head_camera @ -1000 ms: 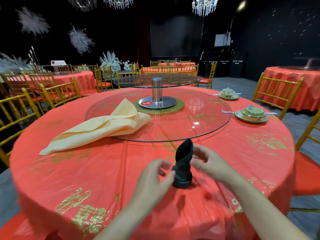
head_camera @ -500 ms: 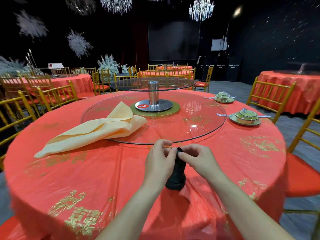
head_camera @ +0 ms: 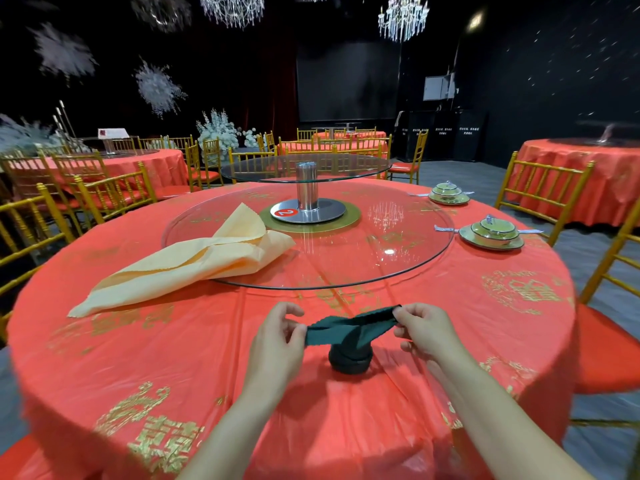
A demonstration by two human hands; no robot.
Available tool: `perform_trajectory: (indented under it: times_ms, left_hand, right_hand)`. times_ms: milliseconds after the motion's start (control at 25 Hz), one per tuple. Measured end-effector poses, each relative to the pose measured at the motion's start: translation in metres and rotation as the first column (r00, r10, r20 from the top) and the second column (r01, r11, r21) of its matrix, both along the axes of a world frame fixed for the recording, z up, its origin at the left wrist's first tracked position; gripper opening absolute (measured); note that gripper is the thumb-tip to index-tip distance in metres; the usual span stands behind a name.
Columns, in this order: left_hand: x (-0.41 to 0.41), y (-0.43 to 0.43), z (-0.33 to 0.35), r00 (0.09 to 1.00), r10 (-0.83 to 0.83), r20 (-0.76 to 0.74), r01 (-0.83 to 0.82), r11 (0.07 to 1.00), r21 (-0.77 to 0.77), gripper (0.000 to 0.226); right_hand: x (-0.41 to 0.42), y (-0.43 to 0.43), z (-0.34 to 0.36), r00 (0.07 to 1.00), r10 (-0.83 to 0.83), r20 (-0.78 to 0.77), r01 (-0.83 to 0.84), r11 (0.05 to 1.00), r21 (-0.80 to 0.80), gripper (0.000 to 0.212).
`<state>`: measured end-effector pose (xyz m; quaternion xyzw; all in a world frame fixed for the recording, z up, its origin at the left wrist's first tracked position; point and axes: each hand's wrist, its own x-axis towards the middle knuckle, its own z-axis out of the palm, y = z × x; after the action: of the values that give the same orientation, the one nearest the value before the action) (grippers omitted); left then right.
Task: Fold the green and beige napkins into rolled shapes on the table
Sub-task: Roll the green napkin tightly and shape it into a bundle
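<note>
I have the green napkin right in front of me near the close edge of the tabletop. Its rolled base stands upright on the red cloth and its two loose ends are drawn out sideways. My left hand pinches the left end and my right hand pinches the right end. The fingers are curled tight on the fabric, with nothing else in either grasp. The stretched band runs left to right, rising a little toward the right hand, and the base sits below it, midway between the hands and touching neither. I judge the shaping of this one to be nearly done. The beige napkin lies loosely folded, not yet rolled, well apart to the far left. Its long axis runs diagonally from the near-left tabletop up onto the glass turntable. The left hand is the nearer one for reaching it.
</note>
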<state>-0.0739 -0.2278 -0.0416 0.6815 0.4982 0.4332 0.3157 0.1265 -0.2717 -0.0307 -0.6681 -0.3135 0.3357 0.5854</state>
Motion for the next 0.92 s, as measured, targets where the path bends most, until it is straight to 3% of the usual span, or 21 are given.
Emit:
perform_trajectory:
  times_ms: [120, 200, 360, 480, 560, 640, 720, 800, 920]
  left_hand:
    - [-0.002, 0.006, -0.006, 1.0, 0.023, 0.001, -0.023, 0.997, -0.069, 0.024]
    - [0.009, 0.007, -0.001, 1.0, 0.007, 0.019, -0.006, 0.998, -0.061, 0.025]
    - [0.027, 0.009, 0.018, 1.0, -0.015, 0.019, 0.016, 0.999, -0.035, 0.023]
    - [0.033, 0.011, 0.036, 0.995, -0.025, 0.093, 0.04, 0.986, -0.159, 0.011]
    - [0.037, 0.008, 0.047, 0.997, -0.05, 0.059, 0.063, 0.971, -0.23, 0.027]
    - [0.041, 0.004, 0.048, 0.993, -0.074, -0.087, 0.054, 0.978, -0.203, 0.047]
    - [0.043, 0.001, 0.041, 0.991, -0.081, -0.111, 0.057, 0.977, -0.208, 0.037]
    - [0.039, 0.003, 0.034, 0.996, -0.074, 0.055, 0.088, 0.943, -0.322, 0.02]
    - [0.028, 0.008, 0.025, 0.951, 0.026, 0.309, 0.127, 0.877, -0.464, 0.018]
  right_hand:
    - [-0.007, 0.001, -0.01, 0.996, 0.049, 0.078, -0.048, 0.999, -0.012, 0.019]
    - [-0.015, 0.005, -0.005, 0.978, 0.083, 0.189, -0.085, 0.996, 0.005, 0.003]
    - [-0.024, 0.015, 0.022, 0.83, 0.119, 0.544, -0.1, 0.993, -0.065, 0.014]
    - [-0.034, 0.019, 0.033, 0.714, 0.122, 0.689, -0.055, 0.991, -0.119, 0.039]
    - [-0.042, 0.021, 0.031, 0.701, 0.12, 0.703, -0.042, 0.991, -0.128, 0.036]
    - [-0.046, 0.023, 0.026, 0.722, 0.111, 0.683, -0.056, 0.993, -0.102, 0.023]
    - [-0.044, 0.023, 0.021, 0.769, 0.057, 0.637, -0.052, 0.998, -0.026, 0.012]
    - [-0.039, 0.024, 0.014, 0.821, 0.023, 0.57, -0.04, 0.999, 0.017, 0.014]
    - [-0.028, 0.025, 0.001, 0.878, 0.005, 0.478, -0.01, 1.0, 0.008, 0.016]
